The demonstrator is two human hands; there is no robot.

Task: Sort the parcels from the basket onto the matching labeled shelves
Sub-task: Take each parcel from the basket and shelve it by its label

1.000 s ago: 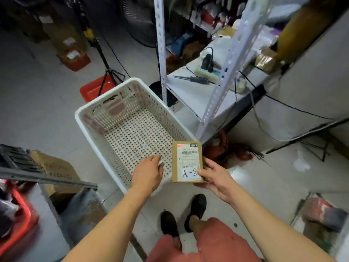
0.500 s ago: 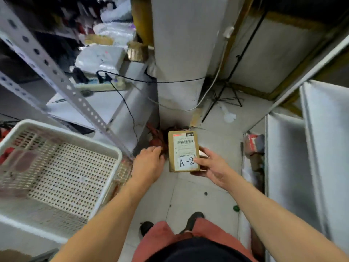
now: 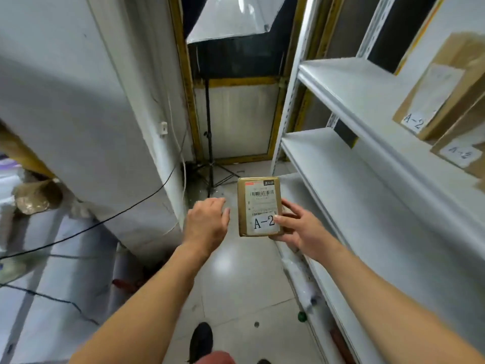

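Observation:
A small brown cardboard parcel (image 3: 258, 206) with a white label reading A-2 is held flat in front of me. My right hand (image 3: 299, 228) grips its right edge, thumb on the label and fingers underneath. My left hand (image 3: 207, 223) hovers just left of the parcel with loosely curled fingers, holding nothing and not touching it. On the right stands a white metal shelf unit (image 3: 349, 101). Two brown parcels marked A-2 (image 3: 435, 90) (image 3: 462, 151) lie on its upper shelf at the far right. The basket is out of view.
A white pillar (image 3: 86, 122) fills the left side, with black cables running along it. A light stand on a tripod (image 3: 208, 143) stands at the end of the narrow aisle. A lower white shelf (image 3: 328, 164) is bare. My shoe (image 3: 200, 340) shows on the tiled floor.
My view has swung right from the basket and pillar to the white shelves. The parcel stays in my right hand; the left hand stays beside it. The basket has left the view.

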